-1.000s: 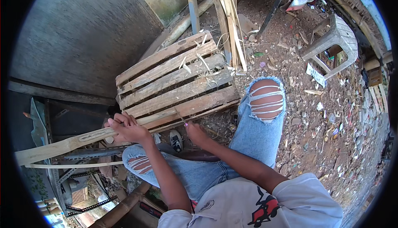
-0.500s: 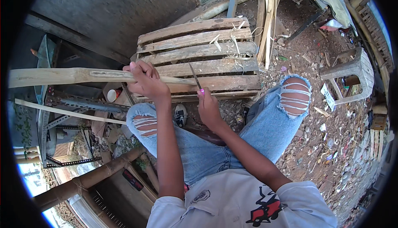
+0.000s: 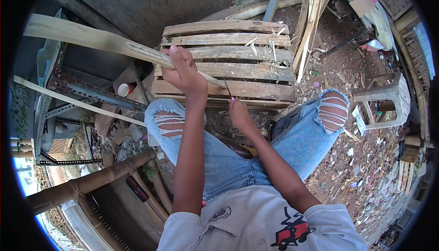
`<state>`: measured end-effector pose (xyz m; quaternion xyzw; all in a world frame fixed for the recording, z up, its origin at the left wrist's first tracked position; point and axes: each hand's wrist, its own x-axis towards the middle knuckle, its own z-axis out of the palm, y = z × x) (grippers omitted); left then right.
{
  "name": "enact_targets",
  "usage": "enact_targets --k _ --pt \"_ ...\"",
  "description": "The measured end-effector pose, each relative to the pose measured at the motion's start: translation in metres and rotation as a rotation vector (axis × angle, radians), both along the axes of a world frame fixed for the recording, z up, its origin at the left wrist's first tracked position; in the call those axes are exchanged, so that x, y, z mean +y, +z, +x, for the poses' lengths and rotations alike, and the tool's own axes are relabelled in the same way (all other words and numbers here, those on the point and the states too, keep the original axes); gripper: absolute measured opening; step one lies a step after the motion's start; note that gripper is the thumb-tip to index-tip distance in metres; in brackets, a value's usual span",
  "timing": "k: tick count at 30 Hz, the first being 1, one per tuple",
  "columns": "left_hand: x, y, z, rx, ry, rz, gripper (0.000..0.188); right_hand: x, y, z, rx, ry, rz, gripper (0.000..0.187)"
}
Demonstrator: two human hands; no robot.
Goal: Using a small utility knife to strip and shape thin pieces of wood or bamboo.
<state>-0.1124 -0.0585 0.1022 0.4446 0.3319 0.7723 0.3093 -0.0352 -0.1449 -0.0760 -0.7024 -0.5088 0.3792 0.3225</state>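
Note:
A long split bamboo strip (image 3: 105,42) slants down from the upper left over the slatted wooden platform (image 3: 249,89). My left hand (image 3: 186,72) is wrapped round it near its lower right end. In my right hand (image 3: 240,112) is a knife (image 3: 228,89) with a pinkish handle, mostly hidden by the fingers. Its narrow blade points up and meets the strip's tip, or lies right beside it; which of the two I cannot tell. Pale shavings (image 3: 254,45) lie on the platform's far slats.
Another thin strip (image 3: 77,101) runs across at the left, near a perforated metal frame (image 3: 68,159). Several wood strips (image 3: 313,27) lean behind the platform's right end. A plastic stool (image 3: 388,100) stands on the littered ground at right. A paper cup (image 3: 124,89) lies left of the platform.
The bamboo strip has tilted, its far left end rising. My left hand has moved up and slightly right; my right hand has shifted a little right. The whole view has shifted too.

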Motion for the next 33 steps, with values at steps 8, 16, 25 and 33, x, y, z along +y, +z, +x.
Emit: enact_targets --k 8,16,25,33 --pt "0.004 -0.002 0.011 0.041 0.010 0.025 0.026 0.004 -0.005 -0.008 -0.083 -0.039 0.002 0.033" --pt "-0.004 -0.003 0.016 0.020 -0.033 0.049 0.026 0.001 0.003 -0.005 -0.040 -0.023 0.036 0.032" --pt "-0.001 0.005 0.020 -0.008 -0.040 0.045 0.027 0.005 0.000 0.000 0.028 -0.064 -0.037 0.038" --pt "-0.003 0.000 0.005 -0.009 -0.040 0.012 0.028 -0.003 0.018 -0.005 0.202 -0.125 0.079 0.038"
